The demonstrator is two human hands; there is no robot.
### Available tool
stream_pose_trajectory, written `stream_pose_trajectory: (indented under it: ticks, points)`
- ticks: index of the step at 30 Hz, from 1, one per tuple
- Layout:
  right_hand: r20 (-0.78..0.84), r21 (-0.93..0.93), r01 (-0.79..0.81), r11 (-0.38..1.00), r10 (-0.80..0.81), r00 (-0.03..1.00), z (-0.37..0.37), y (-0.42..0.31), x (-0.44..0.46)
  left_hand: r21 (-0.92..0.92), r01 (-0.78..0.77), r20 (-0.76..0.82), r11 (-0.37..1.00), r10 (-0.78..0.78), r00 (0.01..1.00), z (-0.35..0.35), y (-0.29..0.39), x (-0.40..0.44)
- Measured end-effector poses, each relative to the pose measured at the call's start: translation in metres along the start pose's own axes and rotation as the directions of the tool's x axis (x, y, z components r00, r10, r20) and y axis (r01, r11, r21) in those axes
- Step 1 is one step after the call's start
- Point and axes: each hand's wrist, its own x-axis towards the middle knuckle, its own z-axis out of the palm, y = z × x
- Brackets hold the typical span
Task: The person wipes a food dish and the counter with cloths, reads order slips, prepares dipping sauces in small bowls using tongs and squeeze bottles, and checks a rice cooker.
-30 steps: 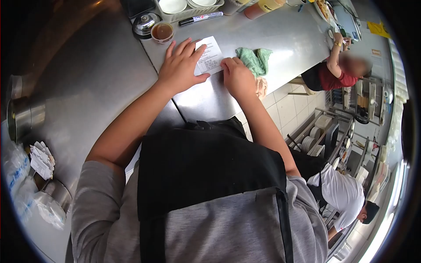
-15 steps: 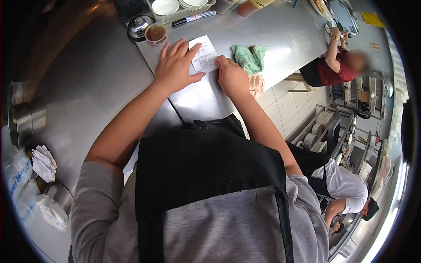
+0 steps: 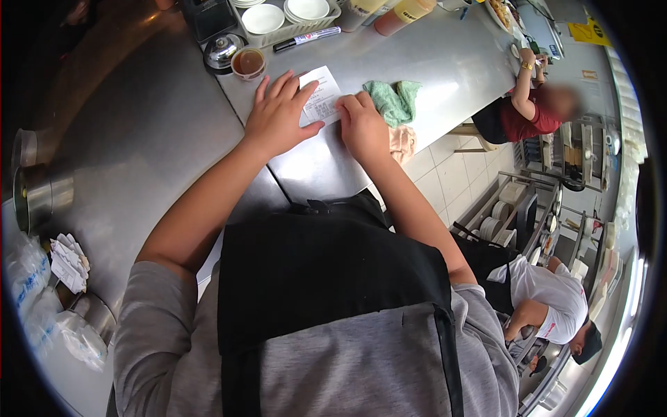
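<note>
A printed paper slip [image 3: 321, 94] lies on the metal counter [image 3: 313, 160]. My left hand [image 3: 281, 118] rests flat with its fingers spread, the fingertips over the slip's left edge. At the slip's right edge, my right hand [image 3: 363, 125] has its fingers closed in a pinch on the paper. A green cloth [image 3: 393, 101] and a pinkish cloth [image 3: 402, 142] lie just right of my right hand. Above my left hand are a lidded cup of brown sauce [image 3: 249, 62] and a metal call bell [image 3: 223, 51].
A marker [image 3: 306, 39], a basket of white dishes [image 3: 292, 30] and sauce bottles [image 3: 405, 15] line the far side. One person in red [image 3: 531, 115] is at the counter's right end; another in white [image 3: 545, 295] bends by the shelves. Metal containers [image 3: 35, 198] stand left.
Both hands stay at the slip with little movement. The view has shifted slightly. The person in white has moved an arm and leaned lower by the shelves.
</note>
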Motion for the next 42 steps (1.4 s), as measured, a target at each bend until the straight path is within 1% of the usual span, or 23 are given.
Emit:
stream_pose_trajectory:
  ticks: [2,5,7,9,10,11,13,14,19,22,23,25,26,27,29,30,32,33,34,37,39,40,42]
  points:
    - [-0.081,-0.011,0.14,0.99,-0.14,0.987,0.008,-0.004,-0.001,0.0,0.006,0.002,1.0,-0.006,1.0,0.001,0.001,-0.001]
    - [-0.063,-0.041,0.128,0.991,-0.13,0.989,0.016,-0.011,-0.003,0.012,0.008,0.011,1.0,-0.008,1.0,0.0,0.0,0.0]
    - [-0.057,0.018,0.078,0.997,-0.077,0.995,0.015,-0.014,0.001,0.015,0.011,0.025,1.0,-0.011,1.0,-0.001,-0.002,0.0]
    - [0.015,0.046,0.13,0.99,-0.131,0.991,0.014,-0.014,0.003,0.009,-0.002,0.017,1.0,0.002,1.0,0.0,-0.002,0.0]
    - [0.085,0.037,0.113,0.993,-0.116,0.99,0.016,-0.016,0.002,0.004,-0.003,0.022,1.0,0.003,1.0,0.0,-0.001,0.0]
    - [0.088,0.035,0.108,0.994,-0.111,0.99,0.013,-0.014,0.002,0.009,0.0,0.01,1.0,0.0,1.0,0.001,-0.001,0.0]
    - [0.037,-0.335,-0.007,0.942,0.021,0.999,0.0,-0.011,0.009,0.014,0.006,0.0,1.0,-0.006,1.0,0.001,-0.001,-0.001]
    - [-0.038,-0.356,-0.054,0.933,0.043,0.998,-0.001,0.0,0.013,0.017,0.002,-0.003,1.0,-0.002,1.0,0.001,-0.001,-0.001]
    - [-0.034,-0.253,-0.049,0.966,0.042,0.999,-0.013,0.0,0.01,0.018,0.007,0.017,1.0,-0.008,1.0,0.001,-0.001,-0.001]
    - [0.022,-0.138,0.015,0.99,-0.012,1.0,-0.007,-0.015,0.001,0.017,-0.002,-0.009,1.0,0.002,1.0,0.001,-0.002,-0.002]
    - [0.02,-0.135,0.013,0.991,-0.01,1.0,-0.002,-0.02,-0.001,0.02,-0.002,0.001,1.0,0.002,1.0,0.001,-0.002,-0.002]
    - [0.111,-0.161,0.112,0.981,-0.095,0.989,0.004,-0.027,-0.004,0.025,-0.006,0.01,1.0,0.005,1.0,0.0,-0.002,-0.002]
    - [0.143,-0.304,0.096,0.948,-0.055,0.988,0.002,-0.026,-0.002,0.018,0.001,0.015,1.0,-0.002,1.0,0.0,-0.002,-0.002]
    - [0.136,-0.304,0.092,0.948,-0.052,0.989,-0.003,-0.019,0.003,0.013,0.006,0.019,1.0,-0.006,1.0,-0.001,-0.002,-0.002]
    - [-0.023,-0.491,-0.046,0.87,0.04,0.999,-0.022,0.006,0.013,0.015,0.008,0.029,1.0,-0.008,1.0,-0.002,-0.001,-0.001]
    - [-0.031,-0.49,-0.051,0.87,0.041,0.999,-0.032,0.013,0.016,0.017,0.017,0.038,1.0,-0.017,0.999,-0.003,-0.001,-0.001]
    - [-0.148,-0.341,-0.103,0.935,0.055,0.988,-0.051,0.021,0.021,0.014,0.015,0.035,1.0,-0.015,0.999,-0.004,-0.001,-0.002]
    - [-0.171,-0.344,-0.115,0.932,0.059,0.984,-0.052,0.022,0.021,0.009,0.015,0.032,1.0,-0.016,0.999,-0.004,0.0,-0.001]
    - [-0.157,-0.32,-0.139,0.937,0.093,0.983,-0.053,0.026,0.017,0.011,-0.023,0.018,1.0,0.022,1.0,-0.004,0.0,0.0]
    - [-0.126,-0.257,-0.242,0.936,0.216,0.968,-0.045,0.042,-0.003,0.025,0.015,0.065,1.0,-0.016,0.998,-0.001,0.0,0.003]
    - [-0.109,-0.205,-0.258,0.944,0.24,0.965,-0.036,0.045,-0.021,0.022,-0.002,0.043,1.0,0.001,0.999,0.0,-0.001,0.003]
    - [-0.087,-0.227,-0.272,0.935,0.259,0.962,-0.031,0.044,-0.028,0.014,-0.014,0.032,1.0,0.014,0.999,-0.002,0.001,0.003]
    - [-0.123,-0.307,-0.177,0.935,0.145,0.982,-0.011,0.053,-0.044,-0.139,0.035,0.043,0.99,-0.029,0.999,-0.009,0.003,0.002]
